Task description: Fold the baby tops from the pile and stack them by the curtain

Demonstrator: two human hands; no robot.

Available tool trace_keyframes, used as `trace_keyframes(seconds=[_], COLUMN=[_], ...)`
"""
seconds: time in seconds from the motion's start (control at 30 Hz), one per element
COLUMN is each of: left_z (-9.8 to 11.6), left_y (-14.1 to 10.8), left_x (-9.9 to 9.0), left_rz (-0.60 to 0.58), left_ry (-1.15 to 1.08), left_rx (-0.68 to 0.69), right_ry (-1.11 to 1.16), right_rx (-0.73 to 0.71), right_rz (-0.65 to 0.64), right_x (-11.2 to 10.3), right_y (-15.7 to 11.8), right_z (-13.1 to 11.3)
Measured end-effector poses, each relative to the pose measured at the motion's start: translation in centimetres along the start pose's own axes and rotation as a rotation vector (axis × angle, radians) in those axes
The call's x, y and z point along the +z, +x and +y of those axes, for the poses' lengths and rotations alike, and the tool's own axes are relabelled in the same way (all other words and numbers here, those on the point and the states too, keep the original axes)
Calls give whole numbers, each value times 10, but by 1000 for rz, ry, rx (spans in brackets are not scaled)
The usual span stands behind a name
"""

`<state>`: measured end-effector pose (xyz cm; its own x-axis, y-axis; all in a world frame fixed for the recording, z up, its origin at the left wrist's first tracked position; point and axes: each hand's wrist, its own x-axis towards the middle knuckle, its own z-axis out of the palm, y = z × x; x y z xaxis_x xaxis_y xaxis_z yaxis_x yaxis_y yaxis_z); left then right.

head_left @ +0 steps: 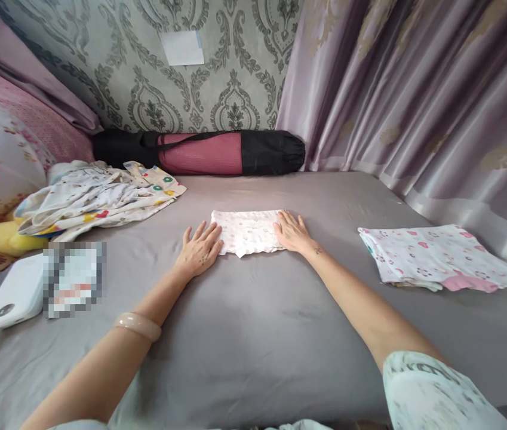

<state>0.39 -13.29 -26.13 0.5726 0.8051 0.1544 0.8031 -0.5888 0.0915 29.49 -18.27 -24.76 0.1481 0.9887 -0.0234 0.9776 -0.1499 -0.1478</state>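
A folded cloth point(248, 233), white with a faint pink print, lies flat on the grey bed sheet point(253, 310) in front of me. At its left edge rests my left hand point(199, 249), fingers spread, the fingertips touching the fabric and the palm on the sheet. My right hand point(293, 232) lies flat over the cloth's right edge with its fingers stretched out. Neither hand grips anything. Off to the right sits a folded stack of white clothing point(432, 254) with pink prints.
Crumpled printed clothes point(101, 197) are piled at the left, beside a yellow cushion point(6, 237). Nearer me are a white power bank point(15, 292) with a cable and a blurred-out object point(74, 279). A long black and pink bag point(199, 152) lies along the wall; curtains point(347, 83) hang at right.
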Motion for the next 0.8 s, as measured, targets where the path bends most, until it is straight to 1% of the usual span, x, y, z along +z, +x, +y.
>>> trace_keyframes(seconds=[0.1, 0.17, 0.27, 0.37, 0.47, 0.57, 0.7, 0.8], left_z=[0, -1, -1, 0, 0, -1, -3, -3], left_y=[0, 0, 0, 0, 1, 1, 1, 3], left_x=[-1, -1, -1, -1, -2, -1, 0, -3], left_rz=[-1, -5, -12, -23, -28, -34, -43, -78], left_ry=[-10, -15, -12, -7, -2, -1, -20, -68], left_rx=[3, -2, -2, -3, -8, -7, 0, -20], right_ry=[-7, 4, 20, 26, 5, 3, 61, 130], right_rx=[-40, -38, 8, 21, 9, -48, -82, -120], right_rz=[53, 67, 23, -6, 47, 113, 51, 0], right_x=[-4, -5, -5, -4, -6, -4, 1, -4], right_y=[-6, -10, -15, -17, -20, -29, -38, -32], right_z=[-10, -16, -16, -14, -18, -26, -32, -27])
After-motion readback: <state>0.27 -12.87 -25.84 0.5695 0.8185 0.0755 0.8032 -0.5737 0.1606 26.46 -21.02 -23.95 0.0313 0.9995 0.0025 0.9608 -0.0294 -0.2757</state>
